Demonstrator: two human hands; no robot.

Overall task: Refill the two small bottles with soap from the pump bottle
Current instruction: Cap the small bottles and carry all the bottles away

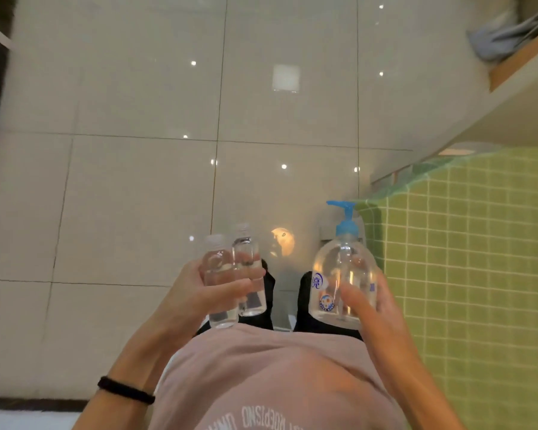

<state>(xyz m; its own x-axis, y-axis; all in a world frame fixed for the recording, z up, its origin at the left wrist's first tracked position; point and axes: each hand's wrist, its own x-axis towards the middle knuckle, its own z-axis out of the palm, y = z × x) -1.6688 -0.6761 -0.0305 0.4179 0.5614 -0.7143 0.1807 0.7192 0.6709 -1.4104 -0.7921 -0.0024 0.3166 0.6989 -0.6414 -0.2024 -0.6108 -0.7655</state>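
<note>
1. A pale tiled floor (137, 150) is seen below.
2. A green tiled wall (479, 259) is seen at the right.
3. A pink shirt (277, 383) is worn.
4. The pump bottle (342, 268), clear with a blue pump, is held upright beside the wall, gripped by the right hand (370, 305) with curled fingers.
5. The two small bottles (246, 259), capped and touching side by side, are clasped together in the left hand (205, 293).
6. A black band (125, 390) is worn on the left wrist.
</note>
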